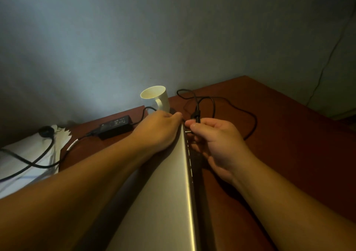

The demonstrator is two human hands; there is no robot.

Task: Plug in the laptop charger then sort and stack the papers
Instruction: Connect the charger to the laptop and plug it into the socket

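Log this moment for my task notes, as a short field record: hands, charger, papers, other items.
left hand: rests on the far corner of the laptop lid
right hand: pinches the charger plug, metal tip at the laptop's edge
plug state: seating not visible
charger brick: on the desk, cable attached
papers: unsorted pile at left, a black cable lying across it
mug: white, upright, near the wall

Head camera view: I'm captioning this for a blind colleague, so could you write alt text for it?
A person's right hand pinches a charger plug beside the edge of a silver laptop, which the left hand steadies on a reddish-brown desk. Behind sit a white mug, a black power adapter and white papers under a cable.
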